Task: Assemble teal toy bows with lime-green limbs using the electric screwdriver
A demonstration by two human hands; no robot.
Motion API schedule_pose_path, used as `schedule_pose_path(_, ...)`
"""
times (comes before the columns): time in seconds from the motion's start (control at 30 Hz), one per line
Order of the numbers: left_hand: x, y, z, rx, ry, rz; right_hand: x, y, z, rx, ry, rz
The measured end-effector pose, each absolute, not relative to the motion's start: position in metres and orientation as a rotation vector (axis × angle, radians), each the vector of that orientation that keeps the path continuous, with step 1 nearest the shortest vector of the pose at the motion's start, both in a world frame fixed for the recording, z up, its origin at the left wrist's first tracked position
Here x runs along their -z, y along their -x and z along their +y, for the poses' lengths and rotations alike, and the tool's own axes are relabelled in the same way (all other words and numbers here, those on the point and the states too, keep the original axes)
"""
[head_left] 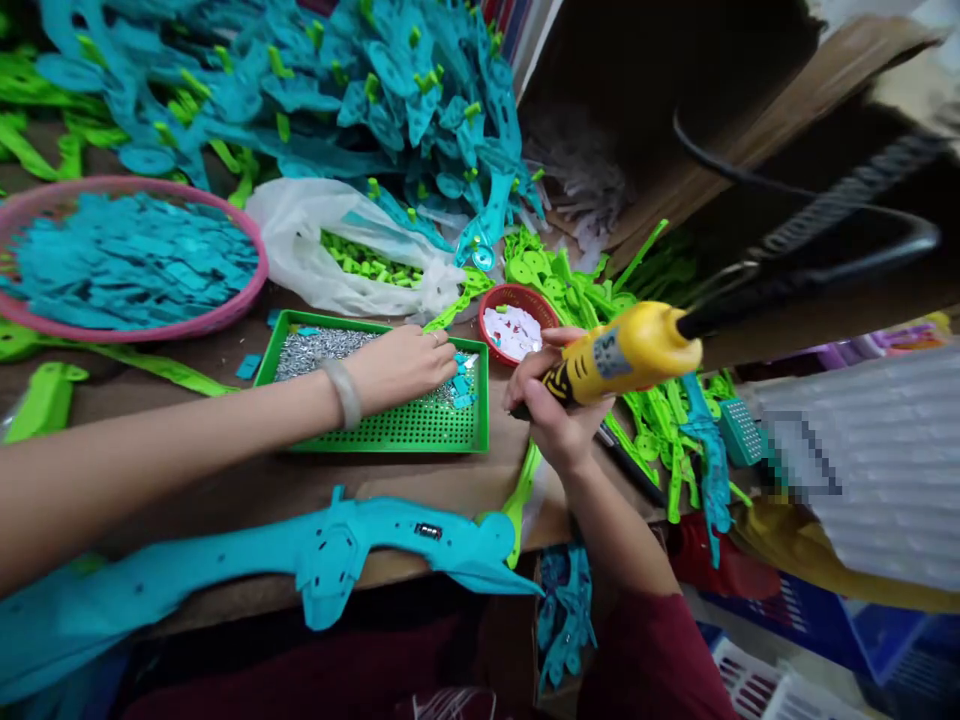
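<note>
My left hand [405, 364] reaches over a shallow green tray [420, 432] with a perforated bottom. Its fingers are bent and pressed together among the small metal screws [319, 350], so the fingertips and anything between them are hidden. Small turquoise plastic pieces [463, 385] lie at the tray's right end. Wrapped around a yellow electric screwdriver [619, 352] is my right hand [559, 415], raised just right of the tray. The tool's tip is hidden by the hand, and a cord leaves its back end. Nearest me lies a long turquoise plastic part [262, 545], curved, along the table edge.
A pink basket [260, 262] of flat turquoise pieces stands at left. Beside it, a white plastic bag [292, 235] holds small green pieces. A red bowl [486, 325] contains white pieces. Turquoise parts [337, 90] pile up behind; green parts [555, 275] spread rightward beneath a coiled cable [840, 195].
</note>
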State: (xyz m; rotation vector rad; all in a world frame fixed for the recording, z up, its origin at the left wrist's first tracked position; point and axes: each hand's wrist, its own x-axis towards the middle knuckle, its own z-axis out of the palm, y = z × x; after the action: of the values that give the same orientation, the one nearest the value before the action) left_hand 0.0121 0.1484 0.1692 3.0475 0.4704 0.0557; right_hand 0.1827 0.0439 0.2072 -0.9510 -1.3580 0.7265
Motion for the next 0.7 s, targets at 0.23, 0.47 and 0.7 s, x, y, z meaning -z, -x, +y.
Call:
schedule_pose_path(0.23,-0.175,0.010,0.149,-0.122,-3.018,0.470,-0.196,-0.157,0.050,-0.787,1.051,-1.366)
schedule_pose_path(0.47,-0.170,0.055,0.146,-0.456,-2.559,0.789,-0.174,-0.142,0.056,-0.753,1.129,-1.327)
schedule_pose_path(0.7,-0.187,0.090,0.123,-0.429,-2.295,1.008,-0.164,-0.142,0.058,-0.768,1.075,-1.280)
